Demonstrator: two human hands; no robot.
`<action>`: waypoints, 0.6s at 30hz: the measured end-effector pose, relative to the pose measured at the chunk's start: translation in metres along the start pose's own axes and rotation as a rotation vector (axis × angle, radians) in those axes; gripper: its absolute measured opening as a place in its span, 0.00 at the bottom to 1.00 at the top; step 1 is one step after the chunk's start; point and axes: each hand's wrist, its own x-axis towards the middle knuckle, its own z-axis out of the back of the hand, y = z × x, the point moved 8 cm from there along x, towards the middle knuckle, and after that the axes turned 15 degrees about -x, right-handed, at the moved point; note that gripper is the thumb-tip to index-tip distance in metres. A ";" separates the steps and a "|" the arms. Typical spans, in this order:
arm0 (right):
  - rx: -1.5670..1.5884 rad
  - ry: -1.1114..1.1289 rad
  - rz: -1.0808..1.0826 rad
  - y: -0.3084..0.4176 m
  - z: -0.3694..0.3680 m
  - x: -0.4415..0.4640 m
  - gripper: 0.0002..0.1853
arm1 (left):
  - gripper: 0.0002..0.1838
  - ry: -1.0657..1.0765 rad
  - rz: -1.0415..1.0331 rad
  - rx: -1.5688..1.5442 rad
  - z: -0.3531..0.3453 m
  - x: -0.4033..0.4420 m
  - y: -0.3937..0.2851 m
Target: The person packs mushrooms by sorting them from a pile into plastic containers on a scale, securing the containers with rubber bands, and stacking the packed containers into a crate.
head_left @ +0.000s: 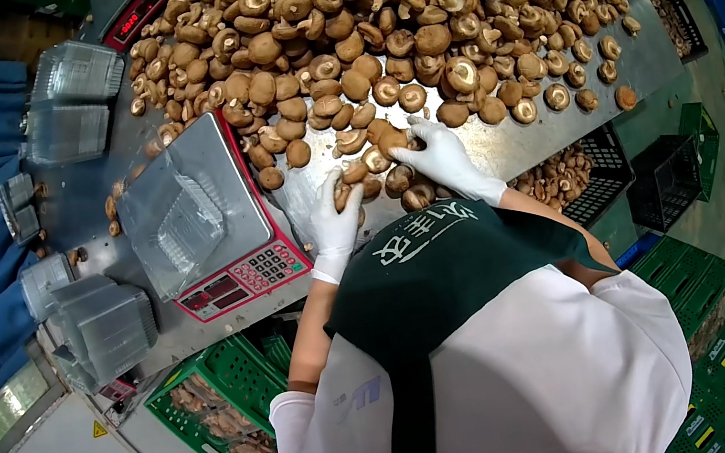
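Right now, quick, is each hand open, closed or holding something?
Left hand: partly closed around a mushroom; grip unclear.
Right hand: partly closed against another mushroom; grip unclear.

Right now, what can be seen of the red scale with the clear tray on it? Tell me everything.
The scale has a red casing and a flat, silvery, metal-looking plate. Its near edge carries a dark display, unreadable here, and a keypad. It sits level on the metal table, turned slightly, left of the left hand; whether they touch is unclear. A clear plastic tray rests on the plate. Mushrooms lie close to its right side.
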 end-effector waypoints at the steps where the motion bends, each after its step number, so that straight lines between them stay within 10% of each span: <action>1: -0.132 -0.136 0.013 0.001 0.004 0.005 0.22 | 0.28 -0.066 0.157 -0.088 0.005 0.000 0.018; 9: 0.087 -0.029 -0.054 -0.008 0.069 -0.022 0.16 | 0.31 -0.121 0.156 -0.381 0.022 -0.010 0.032; 18: -0.931 0.259 -0.353 -0.109 0.145 -0.102 0.20 | 0.34 -0.012 0.210 -0.173 0.026 -0.017 0.016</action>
